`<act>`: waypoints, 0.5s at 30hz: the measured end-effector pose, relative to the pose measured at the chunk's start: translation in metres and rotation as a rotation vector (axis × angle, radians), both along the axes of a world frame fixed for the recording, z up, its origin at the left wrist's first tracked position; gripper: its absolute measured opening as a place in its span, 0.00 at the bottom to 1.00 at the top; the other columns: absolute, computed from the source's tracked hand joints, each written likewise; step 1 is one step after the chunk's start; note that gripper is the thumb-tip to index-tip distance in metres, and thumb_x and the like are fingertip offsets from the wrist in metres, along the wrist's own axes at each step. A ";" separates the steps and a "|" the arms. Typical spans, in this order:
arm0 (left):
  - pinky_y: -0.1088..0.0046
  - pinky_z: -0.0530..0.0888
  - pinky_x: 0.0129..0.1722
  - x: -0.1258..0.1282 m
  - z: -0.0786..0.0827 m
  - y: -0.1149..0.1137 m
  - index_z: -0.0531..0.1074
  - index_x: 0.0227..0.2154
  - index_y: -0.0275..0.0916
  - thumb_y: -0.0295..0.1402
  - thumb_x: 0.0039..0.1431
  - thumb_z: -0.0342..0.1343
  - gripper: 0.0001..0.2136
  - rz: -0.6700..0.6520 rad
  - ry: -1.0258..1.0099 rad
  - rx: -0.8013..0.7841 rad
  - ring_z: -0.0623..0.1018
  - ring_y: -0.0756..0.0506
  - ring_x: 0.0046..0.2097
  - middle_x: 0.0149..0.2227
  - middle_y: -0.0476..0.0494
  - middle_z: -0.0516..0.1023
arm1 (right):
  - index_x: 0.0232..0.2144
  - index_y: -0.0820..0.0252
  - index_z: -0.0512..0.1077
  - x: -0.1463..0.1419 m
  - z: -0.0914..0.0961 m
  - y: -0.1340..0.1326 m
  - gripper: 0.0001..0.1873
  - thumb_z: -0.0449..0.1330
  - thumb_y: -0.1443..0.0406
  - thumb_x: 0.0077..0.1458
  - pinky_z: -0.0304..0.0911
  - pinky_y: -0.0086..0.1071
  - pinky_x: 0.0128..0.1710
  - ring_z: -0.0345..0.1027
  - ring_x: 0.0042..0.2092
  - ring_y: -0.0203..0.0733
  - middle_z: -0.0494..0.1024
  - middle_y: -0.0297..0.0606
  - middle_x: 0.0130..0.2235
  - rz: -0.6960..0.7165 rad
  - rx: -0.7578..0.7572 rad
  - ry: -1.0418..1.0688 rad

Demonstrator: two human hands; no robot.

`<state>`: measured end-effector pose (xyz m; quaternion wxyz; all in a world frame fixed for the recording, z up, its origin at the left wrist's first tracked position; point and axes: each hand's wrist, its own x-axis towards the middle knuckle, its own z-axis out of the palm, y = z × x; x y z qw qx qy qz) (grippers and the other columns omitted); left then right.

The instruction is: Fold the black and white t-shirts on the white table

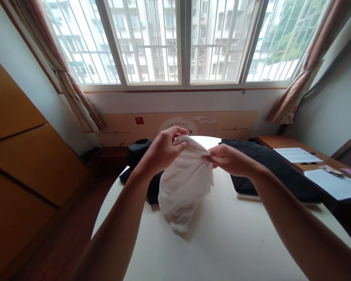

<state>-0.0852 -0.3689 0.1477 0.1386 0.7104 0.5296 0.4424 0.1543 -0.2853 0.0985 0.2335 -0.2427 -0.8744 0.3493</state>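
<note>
- The left hand's fingers (178,134) are curled and pinch the top edge of a crumpled white cloth garment (185,189), and the right hand's fingers (214,157) grip the same edge from the other side, the hands close together.
- The white cloth garment hangs down from this grip in a loose bunch, its lower end touching or almost touching the counter; the pictures do not settle which.
- Beneath it is a round cream-white counter (222,244), its rim curving away on both sides.
- A dark black fabric heap (139,156) lies on the counter behind the left forearm, partly hidden by the white cloth garment.
- A flat black fabric piece (270,168) lies on the counter's right side, below the right forearm.
- Further right stands a brown wooden desk (283,142) carrying two white paper sheets (296,155) and a black pen (308,162).
- A barred window (143,43) with patterned curtains (298,86) fills the far wall, and orange wardrobe doors (17,128) stand to the left above a dark wooden floor (58,218).
</note>
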 end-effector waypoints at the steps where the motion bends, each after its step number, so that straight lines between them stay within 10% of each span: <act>1: 0.67 0.75 0.43 -0.005 0.000 0.000 0.79 0.49 0.38 0.42 0.61 0.64 0.18 0.060 0.054 -0.043 0.81 0.41 0.43 0.42 0.41 0.83 | 0.27 0.59 0.75 0.007 0.004 0.004 0.26 0.57 0.46 0.67 0.59 0.32 0.30 0.65 0.29 0.40 0.73 0.33 0.26 -0.024 0.025 0.021; 5: 0.62 0.75 0.44 -0.009 0.000 -0.005 0.80 0.38 0.38 0.54 0.65 0.57 0.22 0.177 0.375 -0.201 0.80 0.36 0.44 0.36 0.40 0.81 | 0.29 0.58 0.74 0.021 0.016 0.007 0.19 0.58 0.52 0.66 0.59 0.32 0.33 0.66 0.33 0.42 0.75 0.34 0.29 -0.280 0.216 0.110; 8: 0.59 0.73 0.55 0.008 -0.002 -0.011 0.78 0.50 0.38 0.55 0.64 0.58 0.25 0.113 0.429 -0.051 0.77 0.33 0.56 0.50 0.35 0.80 | 0.35 0.57 0.73 0.009 0.016 -0.007 0.14 0.60 0.53 0.65 0.60 0.32 0.31 0.68 0.33 0.41 0.75 0.33 0.30 -0.371 0.234 0.324; 12: 0.66 0.74 0.50 0.032 -0.002 -0.014 0.76 0.51 0.40 0.44 0.72 0.55 0.15 -0.126 0.402 0.018 0.80 0.40 0.48 0.48 0.41 0.82 | 0.34 0.55 0.72 -0.011 0.014 -0.022 0.09 0.66 0.58 0.60 0.60 0.31 0.30 0.65 0.29 0.38 0.72 0.29 0.29 -0.403 0.310 0.490; 15: 0.66 0.73 0.42 0.036 0.001 -0.015 0.77 0.39 0.39 0.32 0.74 0.47 0.13 -0.021 0.516 -0.013 0.79 0.41 0.36 0.35 0.42 0.82 | 0.35 0.55 0.77 -0.008 0.018 -0.021 0.07 0.65 0.59 0.63 0.64 0.35 0.39 0.70 0.38 0.43 0.77 0.36 0.36 -0.351 0.496 0.413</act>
